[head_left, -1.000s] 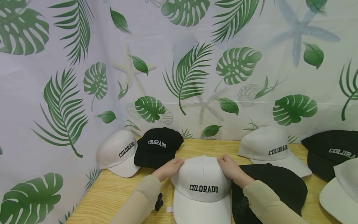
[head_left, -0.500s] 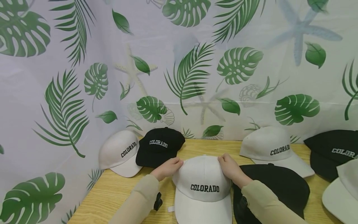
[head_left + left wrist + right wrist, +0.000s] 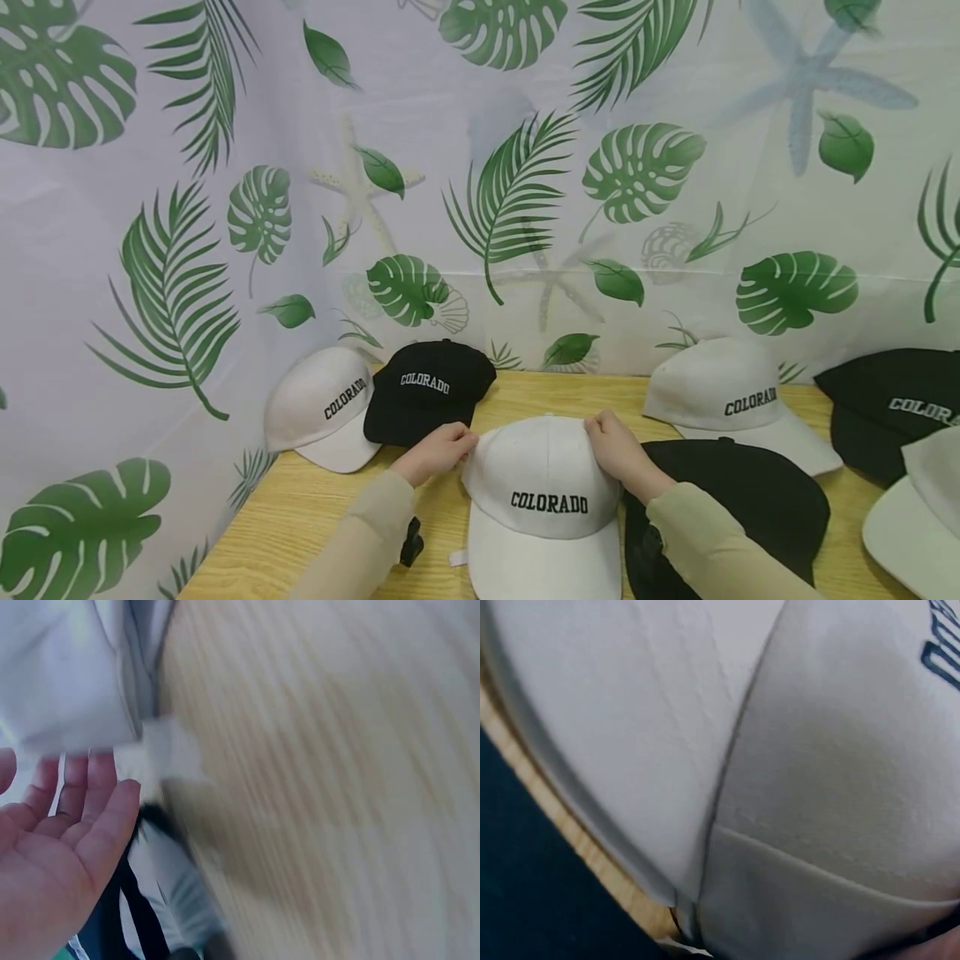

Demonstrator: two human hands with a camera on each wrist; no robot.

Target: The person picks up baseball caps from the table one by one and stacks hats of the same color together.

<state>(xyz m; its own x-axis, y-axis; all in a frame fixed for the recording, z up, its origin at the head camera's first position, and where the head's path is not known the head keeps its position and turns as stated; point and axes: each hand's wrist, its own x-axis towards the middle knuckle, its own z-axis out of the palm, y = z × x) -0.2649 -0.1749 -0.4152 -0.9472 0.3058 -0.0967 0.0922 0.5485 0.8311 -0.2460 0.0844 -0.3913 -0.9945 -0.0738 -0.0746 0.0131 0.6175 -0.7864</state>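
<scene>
A white baseball cap (image 3: 546,475) with dark COLORADO lettering sits at the table's near middle, its brim toward me. My right hand (image 3: 618,450) grips the upper right side of its crown. Close up in the right wrist view are the same cap's crown (image 3: 832,772) and brim (image 3: 607,742); only a sliver of the hand shows in the bottom right corner. At the crown's left side is my left hand (image 3: 438,452), its fingertips right by the cloth. In the left wrist view this hand (image 3: 60,847) has loosely bent fingers below the cap's edge (image 3: 67,682), palm showing.
At the back left, a white cap (image 3: 318,404) and a black cap (image 3: 427,392) stand side by side. A black cap (image 3: 742,500) lies right of the middle one. Farther right are white caps and another black cap (image 3: 892,408). A leaf-print curtain (image 3: 525,208) hangs behind the table (image 3: 300,517).
My left hand has let go of the white cap's crown and shifted slightly left. The right hand keeps its grip, and the cap stays in place.
</scene>
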